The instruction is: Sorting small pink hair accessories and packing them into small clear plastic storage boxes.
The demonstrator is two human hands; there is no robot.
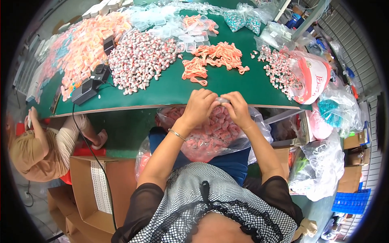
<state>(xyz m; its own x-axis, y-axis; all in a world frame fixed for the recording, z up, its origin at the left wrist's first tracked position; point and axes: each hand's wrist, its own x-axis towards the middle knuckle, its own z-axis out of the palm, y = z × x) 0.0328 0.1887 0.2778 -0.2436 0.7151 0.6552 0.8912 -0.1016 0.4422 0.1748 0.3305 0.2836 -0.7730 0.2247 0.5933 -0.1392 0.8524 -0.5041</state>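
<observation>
My left hand and my right hand meet just off the table's front edge. Both are closed, fingertips pinching a small greyish, clear-looking piece between them; its kind is too small to make out. Beneath them, a clear plastic bag on my lap holds many small pink pieces, apparently little cases. On the green table beyond my hands lie bundles of orange cord. Left of the cords spreads a heap of small grey-and-pink rounded pieces.
Clear plastic cases and orange pieces cover the table's far side. A black device with a cable sits at the left edge. A red-and-white bag spills pieces at right. Another person sits left, behind open cardboard boxes.
</observation>
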